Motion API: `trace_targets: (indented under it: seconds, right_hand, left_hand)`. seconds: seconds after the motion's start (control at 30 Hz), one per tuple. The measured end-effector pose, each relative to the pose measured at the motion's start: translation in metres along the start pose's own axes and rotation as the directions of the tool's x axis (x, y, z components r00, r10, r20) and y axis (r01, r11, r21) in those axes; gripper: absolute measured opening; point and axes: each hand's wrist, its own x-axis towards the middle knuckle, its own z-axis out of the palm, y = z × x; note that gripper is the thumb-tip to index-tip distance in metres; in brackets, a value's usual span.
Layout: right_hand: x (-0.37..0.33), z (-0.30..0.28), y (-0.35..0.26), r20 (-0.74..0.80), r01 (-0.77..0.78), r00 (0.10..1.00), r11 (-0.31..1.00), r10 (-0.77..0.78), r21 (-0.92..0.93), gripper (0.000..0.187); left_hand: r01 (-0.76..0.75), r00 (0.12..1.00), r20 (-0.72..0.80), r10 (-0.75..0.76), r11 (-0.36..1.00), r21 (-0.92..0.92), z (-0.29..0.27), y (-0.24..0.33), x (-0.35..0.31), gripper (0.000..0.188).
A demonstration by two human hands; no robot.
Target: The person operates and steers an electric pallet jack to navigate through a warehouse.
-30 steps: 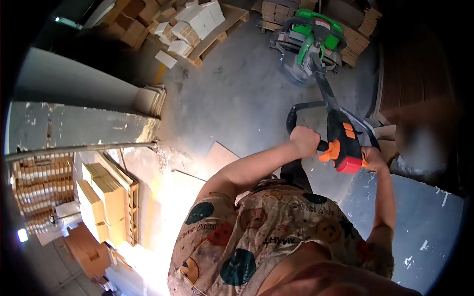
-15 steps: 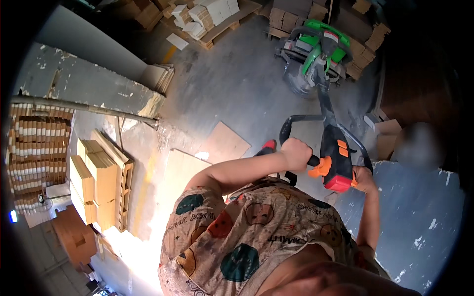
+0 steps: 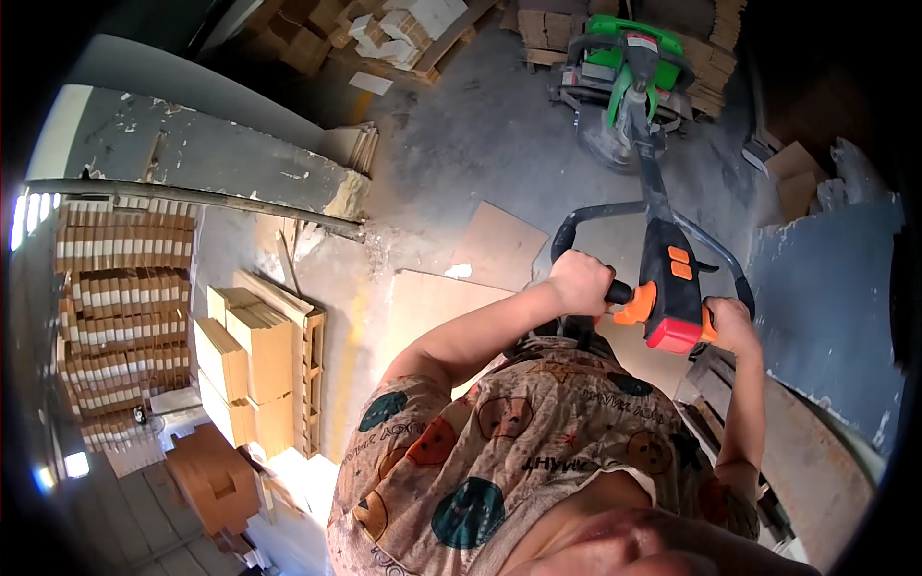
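Both my hands are on the tiller of a green electric pallet truck [image 3: 639, 72] that stands ahead of me. My left hand [image 3: 582, 281] is closed around the black left grip, beside an orange thumb control. On the other side, my right hand [image 3: 732, 324] wraps the right grip, its fingers partly hidden. Between them sits the black control head [image 3: 671, 252], with orange buttons on top and a red end cap [image 3: 674, 335] toward me. A bent guard bar [image 3: 588, 213] frames the handle, and a dark shaft [image 3: 653, 187] runs from it to the truck.
Cardboard sheets [image 3: 497, 240] lie on the floor ahead to the left. A pallet of stacked boards [image 3: 264, 360] stands left, below a peeling grey wall [image 3: 221, 163]. Box stacks [image 3: 547, 31] are at the back. A blue-grey panel [image 3: 826, 307] rises close on my right.
The pallet truck and the floor sheets have slid farther up the view, and the surroundings have shifted right. More of the right side's panel edge shows. Both hands keep their grip.
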Motion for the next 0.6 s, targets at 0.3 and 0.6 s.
trace_targets:
  seconds: [0.3, 0.6]
  right_hand:
    - [-0.096, 0.094, -0.085, 0.050, -0.116, 0.992, 0.993, 0.116, -0.009, 0.033]
    - [-0.180, 0.154, -0.177, 0.046, -0.198, 0.980, 0.975, 0.194, 0.101, 0.038]
  left_hand:
    - [-0.100, 0.995, 0.014, 0.100, 0.995, -0.021, 0.074, 0.003, -0.118, 0.029]
    - [-0.129, 0.988, 0.086, 0.128, 0.992, 0.004, 0.112, 0.011, -0.229, 0.030]
